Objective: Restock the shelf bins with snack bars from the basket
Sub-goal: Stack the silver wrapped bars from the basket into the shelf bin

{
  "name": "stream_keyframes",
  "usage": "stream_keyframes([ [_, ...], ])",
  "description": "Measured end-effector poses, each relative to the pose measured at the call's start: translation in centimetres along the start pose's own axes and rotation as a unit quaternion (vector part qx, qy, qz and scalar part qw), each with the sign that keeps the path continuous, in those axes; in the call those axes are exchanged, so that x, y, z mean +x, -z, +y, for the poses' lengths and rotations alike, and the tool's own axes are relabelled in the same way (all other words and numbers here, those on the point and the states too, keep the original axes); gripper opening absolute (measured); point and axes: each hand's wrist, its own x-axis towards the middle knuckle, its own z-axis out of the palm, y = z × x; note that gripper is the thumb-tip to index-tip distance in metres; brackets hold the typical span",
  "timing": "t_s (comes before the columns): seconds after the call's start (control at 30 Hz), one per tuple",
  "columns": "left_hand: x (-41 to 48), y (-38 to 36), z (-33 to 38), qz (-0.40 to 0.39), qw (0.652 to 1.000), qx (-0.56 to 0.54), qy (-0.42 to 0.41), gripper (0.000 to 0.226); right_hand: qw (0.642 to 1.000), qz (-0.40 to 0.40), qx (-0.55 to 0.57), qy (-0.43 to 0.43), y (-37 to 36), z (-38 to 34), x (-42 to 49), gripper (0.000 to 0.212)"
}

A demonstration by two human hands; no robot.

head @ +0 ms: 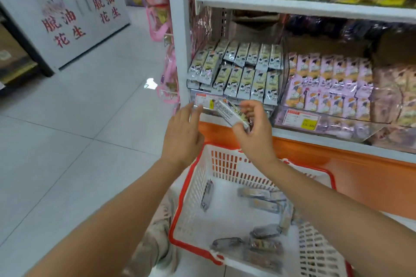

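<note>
A pale grey tiled floor [67, 119] spreads wide and open to the left, running back to a white cabinet printed with red characters [74, 13]. On the right stands a white metal shelving unit [179, 29] with an orange base panel [337, 175]. Pink-trimmed clear bags [167, 74] hang on its left end post.

On the floor against that base sits a white slotted plastic basket with a red rim [177, 216]. Several dark-wrapped snack bars [265, 230] lie loose in it, most toward its right side and one leaning on the left wall.

At the left end of the lower shelf, a clear plastic bin of grey-and-cream snack bars [243, 74] is packed in rows up to its front edge. Just beside it on the right is a second clear bin of lilac packets [326, 81].

There is open air between the basket's far rim and the bin's front edge, and both hands are in it. The left hand [183, 132] is spread with straight fingers, its fingertips by the bin's front left corner; I cannot tell whether they touch it. The right hand [254, 128] pinches one white-backed snack bar [229, 112] by its lower end, holding it tilted before the bin's front edge.

A red-and-white price label [203, 100] sits on that front, partly behind the bar. A yellow-marked label [301, 119] fronts the lilac bin.
</note>
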Motion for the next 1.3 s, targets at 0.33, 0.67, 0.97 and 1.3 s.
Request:
stream_keyframes([
  [0.33,8.4,3.3,0.7,-0.019,0.995,0.098,-0.03,0.075,0.984,0.038,-0.172,-0.001,-0.5,-3.0,11.5,0.018],
  [0.67,9.0,1.7,0.1,-0.014,0.994,0.104,-0.023,0.071,0.983,-0.017,-0.184,-0.004,-2.7,-2.0,11.7,0.046],
  [0.97,8.8,1.7,-0.1,-0.016,0.997,0.073,-0.03,0.069,0.98,-0.094,-0.175,0.0,-3.0,-2.1,11.2,0.053],
  [1.3,1.0,-1.4,2.1,0.029,0.999,0.011,-0.041,0.054,0.988,-0.059,-0.104,0.095,0.8,0.0,3.7,0.019],
])
